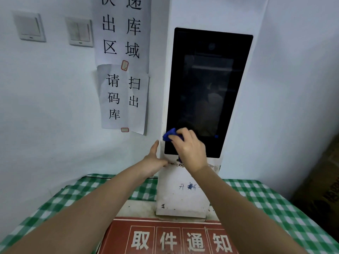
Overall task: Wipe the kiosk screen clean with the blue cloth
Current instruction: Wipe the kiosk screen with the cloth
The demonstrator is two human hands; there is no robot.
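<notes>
— Blue was the cloth (171,135), bunched into a wad, and the right hand (189,147) had its fingers curled round it, pressing it against the lower left corner of the dark screen (211,85).

— And the other hand?

— The left hand (155,160) lay against the left side of the white kiosk (180,197), fingers straight and together, holding nothing. I judged it was there to steady the stand so it would not rock or slide under the wiping.

— Where did the kiosk stand?

— Upright against the wall, on a table with a green checked cover (266,204), just behind a red box (165,237) with white characters. Paper notices (122,70) hung on the wall to its left, with two light switches (55,30) further left.

— So how did the cloth sit relative to the hands?

— Mostly under the right fingers, with a fold poking out past them toward the screen's left edge and a scrap of blue showing below the palm. It lay just beside the left hand's fingertips, with the kiosk's white edge between them; they did not touch.

— Why grip it wadded like that?

— My guess: a tight wad lets the fingers push hard into a corner. The glass above showed only dim reflections, and whether it was already clean I could not tell.
</notes>
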